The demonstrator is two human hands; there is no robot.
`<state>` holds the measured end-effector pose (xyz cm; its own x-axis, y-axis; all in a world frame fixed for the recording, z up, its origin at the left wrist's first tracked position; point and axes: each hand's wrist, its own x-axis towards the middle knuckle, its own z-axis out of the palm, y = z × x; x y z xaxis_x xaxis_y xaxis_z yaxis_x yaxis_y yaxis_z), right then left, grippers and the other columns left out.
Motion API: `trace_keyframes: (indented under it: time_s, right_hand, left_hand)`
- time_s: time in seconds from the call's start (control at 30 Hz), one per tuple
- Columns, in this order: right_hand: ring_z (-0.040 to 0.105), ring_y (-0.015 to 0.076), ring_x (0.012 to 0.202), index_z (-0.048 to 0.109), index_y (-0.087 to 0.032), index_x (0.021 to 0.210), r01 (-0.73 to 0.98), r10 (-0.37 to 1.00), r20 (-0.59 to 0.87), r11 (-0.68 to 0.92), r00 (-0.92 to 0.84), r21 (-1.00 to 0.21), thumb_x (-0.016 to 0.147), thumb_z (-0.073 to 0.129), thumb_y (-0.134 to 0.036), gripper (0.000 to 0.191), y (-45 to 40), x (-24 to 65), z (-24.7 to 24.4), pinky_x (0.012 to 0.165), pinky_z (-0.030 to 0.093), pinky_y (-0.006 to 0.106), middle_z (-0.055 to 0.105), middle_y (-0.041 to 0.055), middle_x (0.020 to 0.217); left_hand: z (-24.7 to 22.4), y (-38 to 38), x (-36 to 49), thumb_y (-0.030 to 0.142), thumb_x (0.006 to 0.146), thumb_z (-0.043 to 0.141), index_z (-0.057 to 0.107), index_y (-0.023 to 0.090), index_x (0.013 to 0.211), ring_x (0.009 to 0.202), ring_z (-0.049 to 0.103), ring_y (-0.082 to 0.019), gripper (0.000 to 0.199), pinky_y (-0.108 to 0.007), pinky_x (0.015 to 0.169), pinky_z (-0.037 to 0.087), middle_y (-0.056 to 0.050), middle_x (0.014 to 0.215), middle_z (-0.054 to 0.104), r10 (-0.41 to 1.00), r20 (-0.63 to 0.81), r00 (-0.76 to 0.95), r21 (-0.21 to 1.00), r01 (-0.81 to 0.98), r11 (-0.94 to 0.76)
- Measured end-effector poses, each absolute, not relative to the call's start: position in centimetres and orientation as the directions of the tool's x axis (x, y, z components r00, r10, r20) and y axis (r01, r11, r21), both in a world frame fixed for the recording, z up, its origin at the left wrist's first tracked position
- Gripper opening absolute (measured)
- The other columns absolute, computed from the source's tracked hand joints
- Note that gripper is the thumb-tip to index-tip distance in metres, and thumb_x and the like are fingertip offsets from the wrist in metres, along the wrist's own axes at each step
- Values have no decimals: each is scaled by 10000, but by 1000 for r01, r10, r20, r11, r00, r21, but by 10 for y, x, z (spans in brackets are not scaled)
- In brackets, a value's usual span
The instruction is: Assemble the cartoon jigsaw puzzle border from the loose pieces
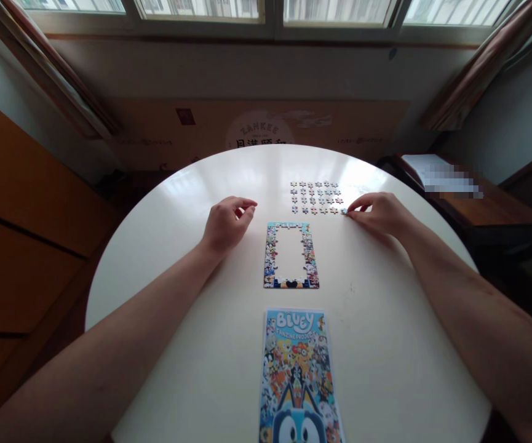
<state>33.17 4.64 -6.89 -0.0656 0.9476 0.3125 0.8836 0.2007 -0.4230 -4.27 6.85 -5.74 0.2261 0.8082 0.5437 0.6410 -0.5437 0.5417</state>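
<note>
My right hand pinches a small jigsaw puzzle piece between thumb and fingertips, at the near right corner of several rows of loose puzzle pieces. The held piece is at table level; whether it touches the tabletop I cannot tell. Left of those rows, my left hand rests with fingers loosely curled, thumb and forefinger slightly apart and nothing visible between them. Between and nearer than the hands lies a joined puzzle border, a rectangular frame whose middle shows bare white table.
A colourful "Bluey" picture sheet lies closest to me on the round white table. Beyond the far edge stand a wall and windows. A wooden desk with white paper is at the right, an orange-brown cabinet at the left.
</note>
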Motion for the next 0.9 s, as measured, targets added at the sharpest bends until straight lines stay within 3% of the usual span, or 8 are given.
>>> trace_keyframes:
  time_s: [0.23, 0.43, 0.67, 0.9]
  right_hand:
    - [661, 192, 731, 795, -234, 803, 858, 953, 291, 218, -85, -464, 773, 672, -319, 153, 50, 330, -70, 733, 495, 324, 752, 31, 820]
    - [654, 191, 747, 796, -243, 826, 858, 976, 214, 139, -34, -495, 773, 681, -374, 181, 51, 329, -68, 706, 484, 308, 734, 27, 812]
    - [651, 182, 749, 786, -230, 995, 827, 995, 86, 11, 45, -562, 761, 697, -391, 298, 53, 333, -68, 706, 495, 299, 725, 33, 845]
    - [640, 185, 810, 797, -255, 943, 851, 993, 115, 51, 11, -523, 769, 687, -383, 242, 54, 330, -68, 734, 493, 300, 729, 31, 939]
  left_hand:
    - [-57, 71, -45, 282, 878, 589, 760, 183, 938, 683, 616, -155, 207, -291, 691, 515, -48, 867, 739, 817, 520, 250, 544, 640, -543]
    - [-56, 72, -47, 321, 878, 575, 761, 184, 914, 682, 610, -162, 234, -292, 692, 506, -48, 866, 734, 839, 481, 255, 560, 647, -518]
    - [-54, 71, -46, 342, 881, 565, 759, 189, 901, 704, 619, -170, 248, -297, 688, 494, -44, 870, 725, 852, 442, 280, 553, 663, -505]
    - [-55, 72, -47, 337, 880, 557, 755, 191, 899, 716, 624, -174, 247, -299, 700, 489, -43, 886, 728, 861, 421, 284, 562, 664, -493]
